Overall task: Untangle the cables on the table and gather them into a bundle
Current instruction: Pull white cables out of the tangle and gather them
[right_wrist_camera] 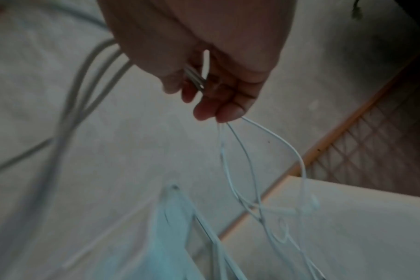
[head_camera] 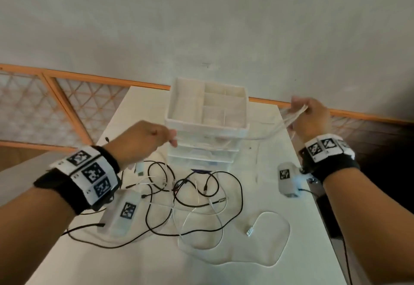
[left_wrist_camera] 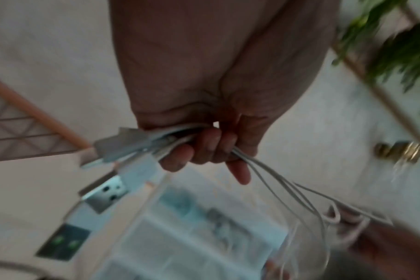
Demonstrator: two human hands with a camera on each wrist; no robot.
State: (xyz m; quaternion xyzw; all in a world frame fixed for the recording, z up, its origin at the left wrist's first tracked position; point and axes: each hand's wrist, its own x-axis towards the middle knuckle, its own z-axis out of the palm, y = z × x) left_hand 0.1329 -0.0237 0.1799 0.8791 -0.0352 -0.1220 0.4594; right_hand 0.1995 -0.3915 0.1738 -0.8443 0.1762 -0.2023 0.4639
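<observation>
I hold a bunch of white cables [head_camera: 293, 118] stretched in the air between both hands, in front of the drawer unit. My left hand [head_camera: 145, 141] grips one end; in the left wrist view its fingers [left_wrist_camera: 204, 149] curl round several strands, with USB plugs [left_wrist_camera: 106, 195] sticking out beside them. My right hand [head_camera: 311, 116] is raised at the right and pinches the other strands [right_wrist_camera: 240, 151] at its fingertips [right_wrist_camera: 218, 111]. A tangle of black and white cables [head_camera: 190, 195] lies on the white table [head_camera: 100, 260] below. A loose white USB cable [head_camera: 249, 232] loops at the front right.
A white plastic drawer organiser [head_camera: 208, 114] with an open divided top stands at the table's back. Small white tagged boxes hang under my wrists [head_camera: 121, 213] [head_camera: 287, 181]. An orange lattice railing [head_camera: 67, 96] runs behind the table. The table's right edge is close to my right arm.
</observation>
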